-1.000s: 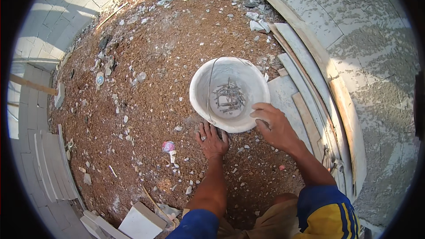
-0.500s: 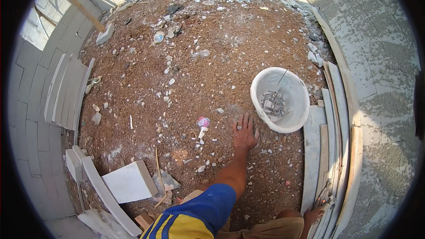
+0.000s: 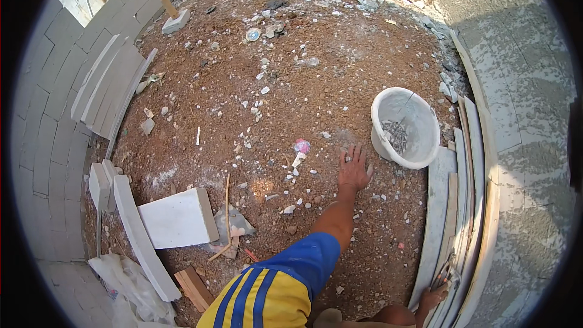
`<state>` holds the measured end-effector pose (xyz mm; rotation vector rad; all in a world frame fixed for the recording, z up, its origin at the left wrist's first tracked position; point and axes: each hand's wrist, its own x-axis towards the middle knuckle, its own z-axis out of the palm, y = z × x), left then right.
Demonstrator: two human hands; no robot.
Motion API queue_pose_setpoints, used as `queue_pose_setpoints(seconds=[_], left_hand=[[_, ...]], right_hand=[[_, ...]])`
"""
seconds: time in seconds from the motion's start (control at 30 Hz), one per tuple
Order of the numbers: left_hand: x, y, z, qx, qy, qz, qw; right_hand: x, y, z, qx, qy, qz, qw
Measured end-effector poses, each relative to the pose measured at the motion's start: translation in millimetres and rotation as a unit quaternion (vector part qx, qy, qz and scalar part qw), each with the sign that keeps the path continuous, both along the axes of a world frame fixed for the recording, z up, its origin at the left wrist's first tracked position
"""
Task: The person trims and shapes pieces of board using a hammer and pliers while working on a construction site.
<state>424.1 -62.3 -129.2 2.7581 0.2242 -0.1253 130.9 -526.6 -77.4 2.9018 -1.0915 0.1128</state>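
Observation:
Spread on the reddish gravelly soil is my left hand (image 3: 354, 170), palm down and fingers apart, with nothing in it. Just beyond its fingertips, to the right, stands a whitish bucket (image 3: 430, 157) crusted with grey. A heap of grey nails (image 3: 396, 138) lies in its bottom, and a thin wire or rod leans against the inside. My right hand (image 3: 432, 299), low at the right, is closed around a grey metal hand tool (image 3: 447, 274) with some orange on it. The tool's exact kind is hard to make out against the planks.
Long boards (image 3: 438, 206) lie along the right side, beside a rough grey floor (image 3: 528, 164). A white block (image 3: 178, 218), a plastic sheet (image 3: 136, 291) and a bent stick (image 3: 228, 218) are at lower left. Slabs (image 3: 115, 88) lean on the block wall (image 3: 36, 121).
The whole view has shifted, so the bucket and ground appear farther right and the block higher. My left hand stays on the soil near the bucket; my right hand keeps hold of the metal tool.

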Motion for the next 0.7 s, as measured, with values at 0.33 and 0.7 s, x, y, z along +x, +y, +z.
queue_pose_setpoints(seconds=[0.33,0.7], left_hand=[[30.2,47.5,12.6,-0.155,0.095,-0.038,0.983],[-179.8,84.2,304.7,-0.258,0.270,-0.293,0.880]], right_hand=[[-33.2,51.1,76.6,0.176,0.014,-0.016,0.984],[-13.1,147.2,129.2,0.229,0.301,0.093,0.921]])
